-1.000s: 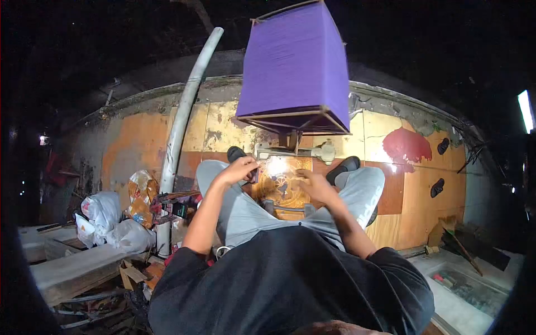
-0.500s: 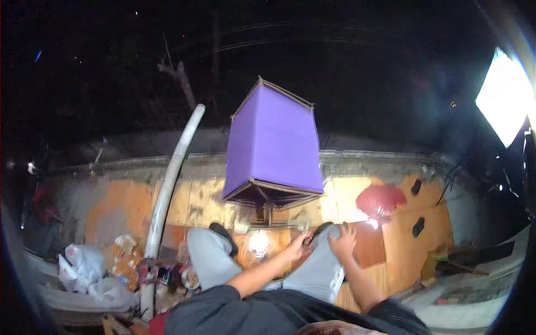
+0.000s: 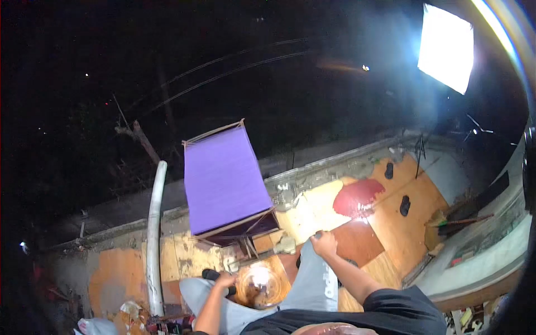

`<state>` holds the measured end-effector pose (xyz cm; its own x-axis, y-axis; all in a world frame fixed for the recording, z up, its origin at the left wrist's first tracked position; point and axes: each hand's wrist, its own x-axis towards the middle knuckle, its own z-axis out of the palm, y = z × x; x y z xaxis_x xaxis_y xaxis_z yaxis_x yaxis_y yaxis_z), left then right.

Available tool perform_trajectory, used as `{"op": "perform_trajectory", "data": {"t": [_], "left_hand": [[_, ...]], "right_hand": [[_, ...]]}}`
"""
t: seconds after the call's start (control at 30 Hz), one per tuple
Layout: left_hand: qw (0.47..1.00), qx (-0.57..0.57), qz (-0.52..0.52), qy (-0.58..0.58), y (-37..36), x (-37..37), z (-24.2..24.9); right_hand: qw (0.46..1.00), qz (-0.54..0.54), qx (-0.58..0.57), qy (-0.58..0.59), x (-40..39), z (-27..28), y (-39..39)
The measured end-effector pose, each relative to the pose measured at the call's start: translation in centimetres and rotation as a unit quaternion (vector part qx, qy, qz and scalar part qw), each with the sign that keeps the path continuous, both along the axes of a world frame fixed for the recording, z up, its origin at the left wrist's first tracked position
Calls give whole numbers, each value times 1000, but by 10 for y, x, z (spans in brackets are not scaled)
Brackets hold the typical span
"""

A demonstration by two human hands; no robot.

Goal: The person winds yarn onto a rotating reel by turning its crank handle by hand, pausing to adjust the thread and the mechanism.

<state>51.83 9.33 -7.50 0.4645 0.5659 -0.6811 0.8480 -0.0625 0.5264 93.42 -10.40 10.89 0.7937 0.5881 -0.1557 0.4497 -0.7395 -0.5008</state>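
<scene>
My left hand (image 3: 225, 280) is low, at the inner side of my left knee, next to a dark shoe (image 3: 210, 274). Its fingers are curled together; whatever they may hold is too small to make out. My right hand (image 3: 324, 244) lies over my right knee on the grey trousers (image 3: 322, 279), fingers bent over it. In front stands a large box-shaped stick frame covered in purple sheet (image 3: 226, 178), tilted in view, its lower side dark and open. Neither hand touches it. Between my legs, a glossy round patch (image 3: 261, 285) shines on the orange board.
A pale pole (image 3: 155, 240) rises at the left, near plastic bags (image 3: 97, 326). Right of the frame lie a wet red patch (image 3: 358, 198) and dark slippers (image 3: 405, 205) on boards. A low ledge (image 3: 346, 159) edges the floor. A bright panel lamp (image 3: 445, 49) glows upper right.
My view has turned right and tilted, so the purple frame sits lower left. My left hand has moved left, away from the right knee. My right hand stays at the right knee.
</scene>
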Motion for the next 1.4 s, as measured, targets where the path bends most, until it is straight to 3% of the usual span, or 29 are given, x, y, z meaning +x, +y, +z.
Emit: {"op": "perform_trajectory", "data": {"t": [0.07,0.13,0.2,0.27,0.33,0.4,0.47,0.6,0.67,0.73,0.77,0.8,0.87,0.93,1.0,1.03,1.13,1.2,1.27,1.4], "left_hand": [[981,-61,69,-170,-19,-9,108],[999,-45,7,15,-12,-7,189],[990,-78,83,-86,-25,-5,235],[960,-150,72,-225,-27,2,241],[913,-241,193,-268,-46,30,272],[855,-319,186,-365,-58,60,273],[829,-376,179,-372,-67,94,270],[716,-534,232,-385,-97,194,212],[726,-498,293,-373,-109,222,190],[755,-452,342,-330,-114,241,121],[764,-390,369,-358,-121,244,109],[769,-384,369,-355,-118,241,106],[809,-258,431,-305,-119,229,75],[847,-173,408,-295,-107,196,27],[863,-173,393,-266,-90,155,3],[877,-177,388,-220,-82,138,9],[922,-164,328,-125,-52,79,49],[949,-174,252,-77,-20,27,21],[968,-189,147,-76,-4,8,104],[969,-166,160,-90,-7,-5,210]], "right_hand": [[1000,3,-14,-4,-4,8,4],[1000,13,-20,4,-5,6,8],[1000,0,7,-23,-7,-2,11],[1000,16,13,-12,-6,-3,14],[1000,11,5,2,-7,-3,17],[1000,21,0,0,-9,-2,19],[999,21,13,-24,-12,3,19],[1000,14,21,-11,-13,13,19],[1000,11,15,-11,-11,9,16],[1000,8,23,-14,-9,10,15],[1000,0,-4,7,-8,14,15],[1000,9,0,-4,-7,15,14],[1000,-3,-9,6,-6,18,15],[1000,9,-16,25,-6,17,16],[1000,3,10,-19,-3,2,14],[1000,4,-22,11,-9,26,16],[1000,7,0,-8,-4,12,15],[1000,-7,8,-14,-8,7,12],[1000,8,10,-17,-5,5,12],[999,7,28,-40,-3,-9,13]]}}
